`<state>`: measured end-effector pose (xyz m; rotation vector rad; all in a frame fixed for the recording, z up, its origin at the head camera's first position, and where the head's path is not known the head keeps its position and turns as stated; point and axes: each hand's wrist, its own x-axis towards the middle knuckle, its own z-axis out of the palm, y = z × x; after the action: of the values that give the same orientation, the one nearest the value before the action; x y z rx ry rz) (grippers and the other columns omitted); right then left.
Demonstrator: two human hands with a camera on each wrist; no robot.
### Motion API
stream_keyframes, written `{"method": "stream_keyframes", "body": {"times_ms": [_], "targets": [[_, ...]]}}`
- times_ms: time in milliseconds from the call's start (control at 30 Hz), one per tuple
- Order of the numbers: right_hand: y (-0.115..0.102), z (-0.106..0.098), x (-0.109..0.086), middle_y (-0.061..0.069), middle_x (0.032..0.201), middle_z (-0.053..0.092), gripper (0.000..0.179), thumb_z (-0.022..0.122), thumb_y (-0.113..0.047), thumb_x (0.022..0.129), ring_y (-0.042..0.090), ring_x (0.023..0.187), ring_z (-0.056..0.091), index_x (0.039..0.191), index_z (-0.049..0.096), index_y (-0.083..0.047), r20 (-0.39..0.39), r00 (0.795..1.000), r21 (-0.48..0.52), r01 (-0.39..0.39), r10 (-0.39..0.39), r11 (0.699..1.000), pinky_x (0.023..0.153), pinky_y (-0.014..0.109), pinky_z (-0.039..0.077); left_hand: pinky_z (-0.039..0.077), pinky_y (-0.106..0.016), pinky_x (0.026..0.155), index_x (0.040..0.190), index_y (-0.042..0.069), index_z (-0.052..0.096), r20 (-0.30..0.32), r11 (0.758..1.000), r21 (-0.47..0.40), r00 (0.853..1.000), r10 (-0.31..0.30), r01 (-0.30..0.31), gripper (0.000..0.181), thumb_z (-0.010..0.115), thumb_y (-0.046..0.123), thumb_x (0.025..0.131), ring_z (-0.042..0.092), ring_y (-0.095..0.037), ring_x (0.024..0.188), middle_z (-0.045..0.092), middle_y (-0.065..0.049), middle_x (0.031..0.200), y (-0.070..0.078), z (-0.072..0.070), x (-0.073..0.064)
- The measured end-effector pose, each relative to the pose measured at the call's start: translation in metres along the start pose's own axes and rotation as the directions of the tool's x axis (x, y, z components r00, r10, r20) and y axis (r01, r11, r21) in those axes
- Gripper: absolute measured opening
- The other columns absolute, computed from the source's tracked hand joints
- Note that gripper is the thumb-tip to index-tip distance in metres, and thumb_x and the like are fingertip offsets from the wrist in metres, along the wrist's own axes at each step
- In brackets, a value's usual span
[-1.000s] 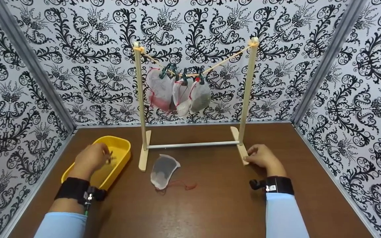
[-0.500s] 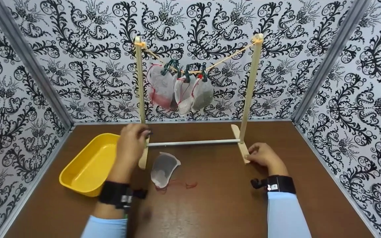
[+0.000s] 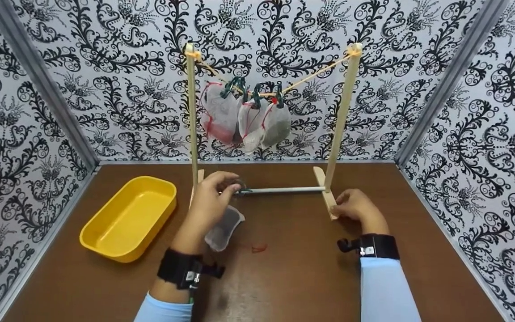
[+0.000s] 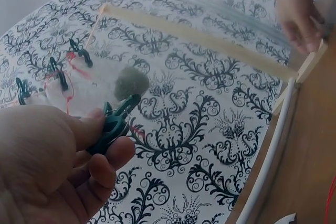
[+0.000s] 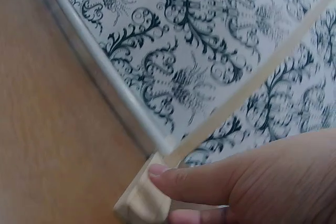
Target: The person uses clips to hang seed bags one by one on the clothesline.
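My left hand (image 3: 210,199) pinches a dark green clothespin (image 4: 114,124) between thumb and fingers, in front of the stand's low white crossbar (image 3: 284,190). My right hand (image 3: 356,208) grips the front end of the stand's right wooden foot (image 5: 144,195), thumb on top. Between two wooden posts (image 3: 342,116) sags an orange string (image 3: 318,75). Several green clothespins (image 3: 257,95) on it hold translucent pouches (image 3: 276,125) with red drawstrings. Another pouch (image 3: 224,230), grey inside, lies flat on the table, partly hidden by my left hand; its red cord (image 3: 259,248) trails right.
A yellow tray (image 3: 105,255) sits at the left of the brown table (image 3: 302,277). Patterned walls (image 3: 476,134) enclose the table at the back and both sides.
My left hand has come out of the yellow tray and moved right past the left post with the clothespin. My right hand stays on the stand's foot.
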<state>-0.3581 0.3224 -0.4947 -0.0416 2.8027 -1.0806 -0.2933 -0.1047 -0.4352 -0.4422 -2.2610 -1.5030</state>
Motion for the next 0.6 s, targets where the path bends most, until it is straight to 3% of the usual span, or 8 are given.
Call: {"method": "stream_keyframes", "body": {"times_ms": [67,167,267,367,500,600], "targets": [[-0.016,-0.004,-0.002,0.024,0.114,0.077,0.040,0.086,-0.019,0.098,0.036,0.104,0.074,0.123,0.073,0.010,-0.033,0.998,-0.004,0.047,-0.048,0.999,0.093,0.046,0.065,0.068,-0.027,0.075,0.117,-0.003,0.080,0.015,0.999,-0.047,1.000,-0.023,0.024,0.015,0.080,0.001,0.103,0.079,-0.026,0.083,0.083,-0.019,0.108,0.003,0.003,-0.002],[-0.049,-0.006,-0.009,0.027,0.126,0.078,0.047,0.087,-0.023,0.101,0.041,0.118,0.075,0.133,0.072,0.007,-0.068,0.982,0.039,0.179,-0.176,0.983,0.110,0.055,0.063,0.068,-0.028,0.071,0.117,-0.003,0.080,0.037,0.989,-0.134,0.998,-0.058,0.062,0.013,0.078,0.000,0.104,0.079,-0.024,0.077,0.084,-0.020,0.103,0.010,0.009,-0.004],[-0.089,-0.002,-0.024,0.021,0.126,0.081,0.052,0.093,-0.023,0.096,0.034,0.114,0.079,0.139,0.074,-0.001,-0.070,0.938,0.125,0.347,-0.341,0.929,0.106,0.047,0.067,0.067,-0.025,0.070,0.118,-0.003,0.080,0.088,0.971,-0.220,0.993,-0.079,0.096,0.014,0.076,0.001,0.106,0.076,-0.016,0.075,0.084,-0.020,0.102,0.019,0.017,-0.007],[-0.128,0.009,-0.043,0.011,0.120,0.082,0.058,0.098,-0.024,0.089,0.025,0.105,0.080,0.141,0.076,-0.009,-0.070,0.851,0.166,0.524,-0.520,0.836,0.096,0.036,0.069,0.066,-0.025,0.066,0.121,-0.003,0.080,0.150,0.945,-0.298,0.984,-0.094,0.135,0.015,0.073,0.002,0.108,0.076,-0.013,0.075,0.083,-0.020,0.102,0.027,0.022,-0.010],[-0.163,0.029,-0.058,0.008,0.118,0.083,0.063,0.100,-0.024,0.086,0.022,0.097,0.081,0.142,0.076,-0.008,-0.079,0.678,0.177,0.731,-0.731,0.659,0.088,0.033,0.070,0.061,-0.023,0.059,0.122,-0.002,0.079,0.177,0.924,-0.346,0.979,-0.104,0.161,0.016,0.072,0.001,0.108,0.076,-0.017,0.072,0.082,-0.015,0.100,0.033,0.023,-0.012],[-0.174,0.039,-0.063,0.010,0.114,0.083,0.058,0.101,-0.021,0.085,0.023,0.093,0.080,0.138,0.079,-0.006,-0.113,0.568,0.156,0.820,-0.815,0.550,0.083,0.036,0.070,0.060,-0.022,0.058,0.122,-0.002,0.079,0.193,0.917,-0.365,0.977,-0.095,0.161,0.016,0.072,0.001,0.109,0.075,-0.015,0.072,0.082,-0.011,0.100,0.033,0.022,-0.014]]}}
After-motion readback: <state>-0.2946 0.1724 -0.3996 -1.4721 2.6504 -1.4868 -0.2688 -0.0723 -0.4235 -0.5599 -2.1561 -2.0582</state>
